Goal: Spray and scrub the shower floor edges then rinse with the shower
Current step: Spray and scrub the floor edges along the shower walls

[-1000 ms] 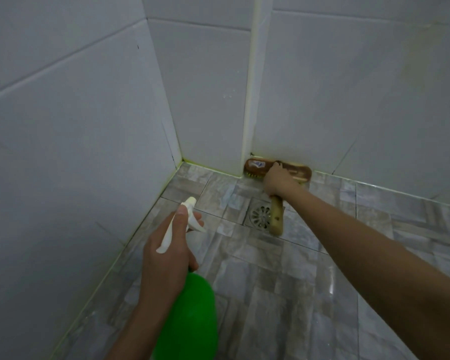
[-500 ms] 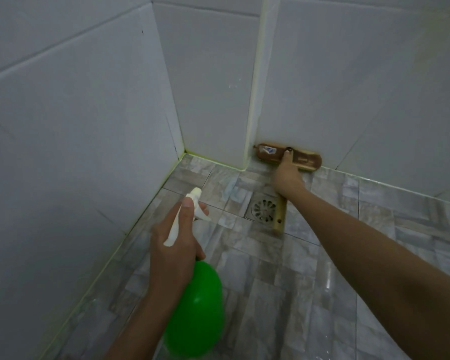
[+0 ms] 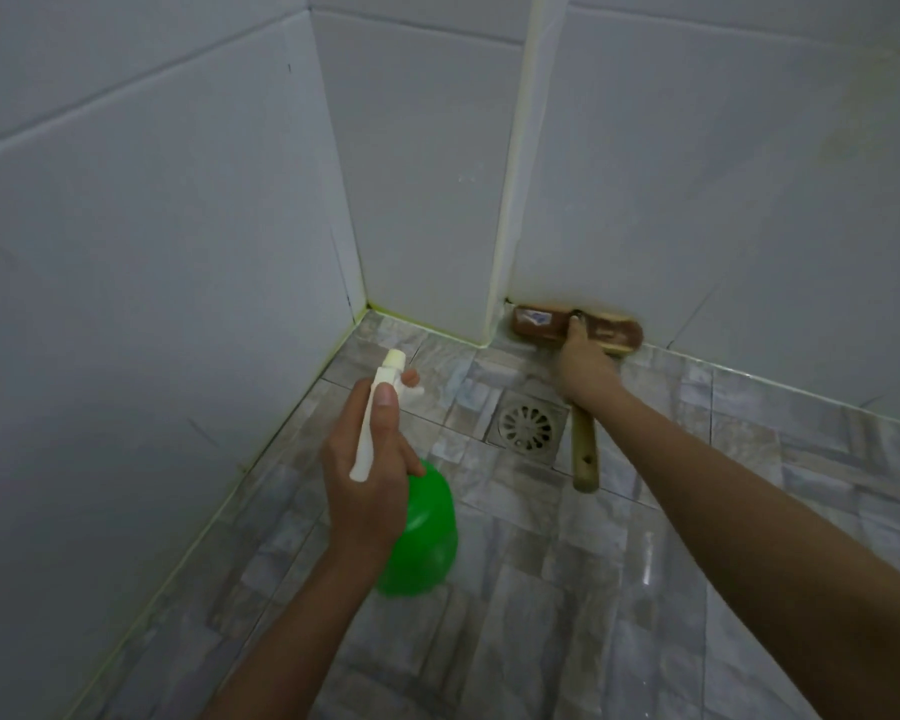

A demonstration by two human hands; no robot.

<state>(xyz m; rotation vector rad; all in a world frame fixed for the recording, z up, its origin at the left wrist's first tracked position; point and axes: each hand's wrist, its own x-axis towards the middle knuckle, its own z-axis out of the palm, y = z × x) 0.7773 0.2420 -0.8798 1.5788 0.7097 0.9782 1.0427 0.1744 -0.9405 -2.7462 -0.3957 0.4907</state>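
right hand (image 3: 585,366) curled round scrub brush (image 3: 577,330) handle, brush head against wall base just beyond floor drain (image 3: 528,427), left hand (image 3: 367,470) gripping green spray bottle (image 3: 424,532) near-left of drain, finger on trigger

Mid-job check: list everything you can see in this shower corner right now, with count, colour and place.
scrub brush: one, brown head and tan handle, head against the foot of the right wall
spray bottle: one, green body and white trigger head, held above the floor, centre-left
floor drain: one, grey metal, in the floor just left of the brush handle
floor tiles: many, mottled grey, lower frame
wall tiles: several, white, left, back and right
edge seam: one, yellow-green, foot of the left wall
left hand: one, grips the spray bottle
right hand: one, grips the scrub brush near its head
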